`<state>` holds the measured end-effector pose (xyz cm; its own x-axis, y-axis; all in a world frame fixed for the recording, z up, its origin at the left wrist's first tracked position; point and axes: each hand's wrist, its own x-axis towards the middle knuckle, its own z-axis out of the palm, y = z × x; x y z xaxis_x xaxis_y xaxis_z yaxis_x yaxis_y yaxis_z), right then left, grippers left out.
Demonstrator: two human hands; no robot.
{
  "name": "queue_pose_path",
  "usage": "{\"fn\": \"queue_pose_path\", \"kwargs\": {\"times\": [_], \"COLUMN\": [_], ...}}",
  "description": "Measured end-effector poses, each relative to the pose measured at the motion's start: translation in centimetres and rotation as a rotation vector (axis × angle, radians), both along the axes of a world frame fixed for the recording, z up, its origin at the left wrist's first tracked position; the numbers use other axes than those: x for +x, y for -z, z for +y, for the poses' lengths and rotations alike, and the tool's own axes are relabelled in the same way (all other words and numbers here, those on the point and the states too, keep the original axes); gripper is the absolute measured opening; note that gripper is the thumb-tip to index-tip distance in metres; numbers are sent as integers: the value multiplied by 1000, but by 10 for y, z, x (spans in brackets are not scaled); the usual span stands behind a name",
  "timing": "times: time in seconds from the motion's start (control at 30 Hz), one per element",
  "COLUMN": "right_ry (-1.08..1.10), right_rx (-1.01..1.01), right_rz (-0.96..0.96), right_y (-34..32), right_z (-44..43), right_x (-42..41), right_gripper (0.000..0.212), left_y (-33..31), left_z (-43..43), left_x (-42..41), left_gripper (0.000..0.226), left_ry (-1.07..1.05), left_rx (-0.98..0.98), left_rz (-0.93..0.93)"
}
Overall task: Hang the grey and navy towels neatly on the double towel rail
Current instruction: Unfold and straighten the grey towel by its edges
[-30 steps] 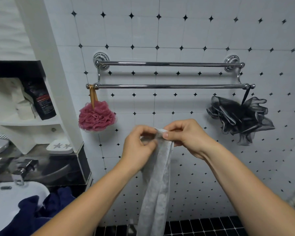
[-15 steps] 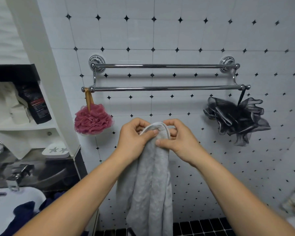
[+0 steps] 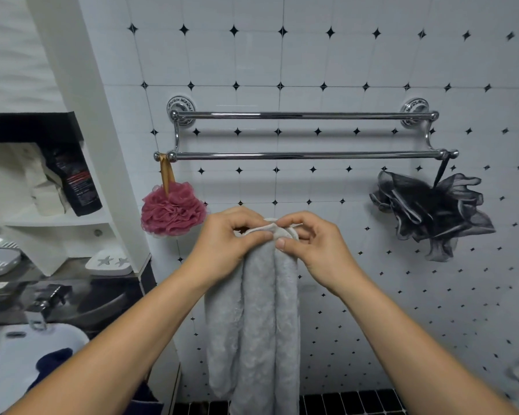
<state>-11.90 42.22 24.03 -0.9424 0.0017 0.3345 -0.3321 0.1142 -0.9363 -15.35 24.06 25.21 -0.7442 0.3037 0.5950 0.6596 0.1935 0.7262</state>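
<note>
Grey towel [image 3: 258, 324] between fingers [image 3: 282, 243] of left hand [image 3: 222, 244], right hand [image 3: 315, 250]; navy towel [image 3: 53, 359] on sink [image 3: 9, 363].

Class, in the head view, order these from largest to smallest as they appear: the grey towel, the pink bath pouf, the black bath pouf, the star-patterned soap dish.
1. grey towel, though it hangs nearest the camera
2. black bath pouf
3. pink bath pouf
4. star-patterned soap dish
</note>
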Motion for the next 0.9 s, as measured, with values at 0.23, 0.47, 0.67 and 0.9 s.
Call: {"fn": "queue_pose_path", "kwargs": {"times": [0.23,0.47,0.67,0.9], "right_ry": [3,-2,-94,-82], "right_rx": [41,-60,61,19], "right_rz": [-23,-123,-120,-2], "right_y": [-4,-10,-11,-18], "right_z": [-6,-2,-1,-3], "right_x": [-6,-11,-14,-19], "right_gripper": [13,19,23,11], "left_y": [-8,-15,-18,2], "left_z": [-4,-9,-7,-6], "left_x": [-3,-5,-5,-2], "left_gripper": [7,12,7,20], "left_ry": [-6,-22,-13,90], "left_rx": [15,23,-80,-47], "left_rz": [-50,-79,-120,-148]}}
